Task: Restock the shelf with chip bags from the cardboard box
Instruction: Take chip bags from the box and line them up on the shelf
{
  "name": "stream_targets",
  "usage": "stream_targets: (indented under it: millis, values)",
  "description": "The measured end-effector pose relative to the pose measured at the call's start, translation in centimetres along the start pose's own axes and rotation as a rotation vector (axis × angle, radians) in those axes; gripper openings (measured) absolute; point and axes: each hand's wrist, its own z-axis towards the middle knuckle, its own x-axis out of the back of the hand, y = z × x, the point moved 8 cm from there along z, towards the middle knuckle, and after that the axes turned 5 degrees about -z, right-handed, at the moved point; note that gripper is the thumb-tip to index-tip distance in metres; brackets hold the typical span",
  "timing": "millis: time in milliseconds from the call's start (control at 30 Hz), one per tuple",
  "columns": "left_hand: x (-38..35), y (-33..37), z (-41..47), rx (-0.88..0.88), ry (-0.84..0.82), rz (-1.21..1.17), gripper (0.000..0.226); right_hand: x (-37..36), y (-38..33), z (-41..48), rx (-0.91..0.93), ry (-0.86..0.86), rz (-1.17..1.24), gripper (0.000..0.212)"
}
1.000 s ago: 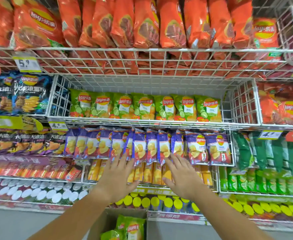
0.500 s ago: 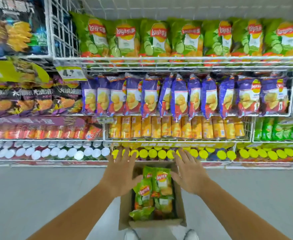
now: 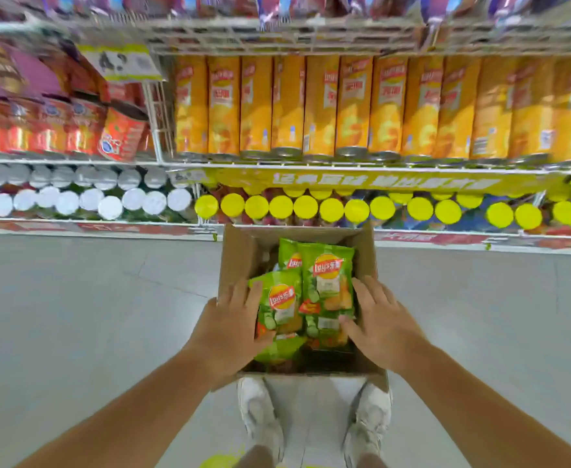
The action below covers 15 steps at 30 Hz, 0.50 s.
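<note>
An open cardboard box [image 3: 243, 251] stands on the floor against the shelf foot, with several green chip bags inside. My left hand [image 3: 232, 329] lies over the left side of the box, fingers straight, thumb on the left green chip bag [image 3: 282, 305]. My right hand [image 3: 377, 327] lies on the right side, fingers straight, thumb touching the lower edge of the right green chip bag [image 3: 328, 285]. Neither hand has closed round a bag. The green-bag shelf is out of view above.
Orange chip canisters [image 3: 355, 106] fill the wire shelf ahead, with yellow lids [image 3: 331, 209] and white lids [image 3: 75, 201] on the lowest row. Red packs [image 3: 41, 136] sit at the left. My white shoes [image 3: 260, 413] stand just behind the box on grey floor [image 3: 91, 315].
The view tilted down from the upper shelves to the floor. Both hands came down from in front of the shelf into the box and now touch the top bags.
</note>
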Motion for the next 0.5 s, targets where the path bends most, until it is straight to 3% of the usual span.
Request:
stream_targets:
  millis: [333, 500]
  values:
    - [-15.5, -2.3, 6.4, 0.104, -0.134, -0.103, 0.088, -12.7, 3.0, 6.2, -0.058, -0.072, 0.221, 0.079]
    - [-21.8, -4.9, 9.6, 0.307, -0.187, -0.419, 0.096, -15.4, 5.2, 10.3, -0.187, -0.079, 0.36, 0.087]
